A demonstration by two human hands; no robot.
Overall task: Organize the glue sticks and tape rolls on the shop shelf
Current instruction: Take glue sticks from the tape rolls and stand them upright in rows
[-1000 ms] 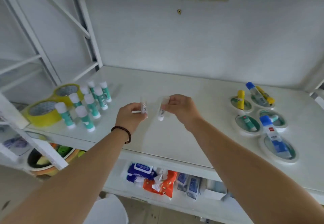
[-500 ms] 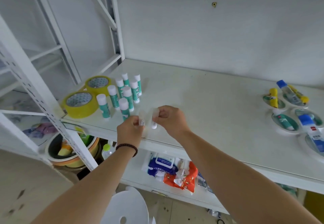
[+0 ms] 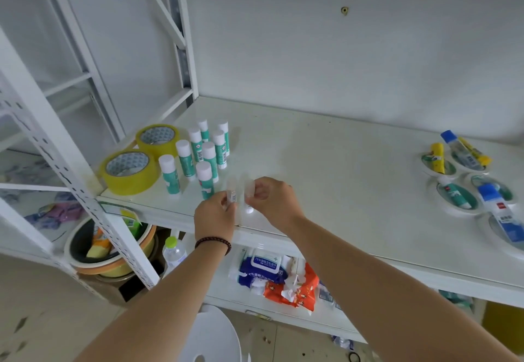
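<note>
Each hand holds 1 small translucent white glue stick upright over the front edge of the shelf [image 3: 354, 180], just right of the standing group: the left hand [image 3: 214, 217] pinches the left glue stick [image 3: 232, 191] low on its barrel with curled fingers, and the right hand [image 3: 273, 201] grips the right glue stick [image 3: 247, 191] near its top, the lower end of it showing pale below the fingers. The 2 sticks stand near each other, side by side; whether they touch I cannot tell. These look like light, stiff plastic tubes with smooth, somewhat slippery walls, so I judge a fingertip pinch around the middle of the barrel is enough, with no fear of crushing; narrow bases mean they could tip easily when set down beside the teal glue sticks [image 3: 208, 160], 7 of which stand capped in a loose cluster. Behind that cluster, 2 yellow tape rolls [image 3: 129, 173] lie flat, overlapping slightly at their rims. Far right, white tape rolls [image 3: 459, 200] lie flat with blue-capped and yellow glue tubes resting across them; the nearest roll is cut off by the frame edge. Hard to make out: the held sticks are blurred and nearly the shelf's colour, their caps and labels are unreadable, and the fingers hide much of both barrels.
</note>
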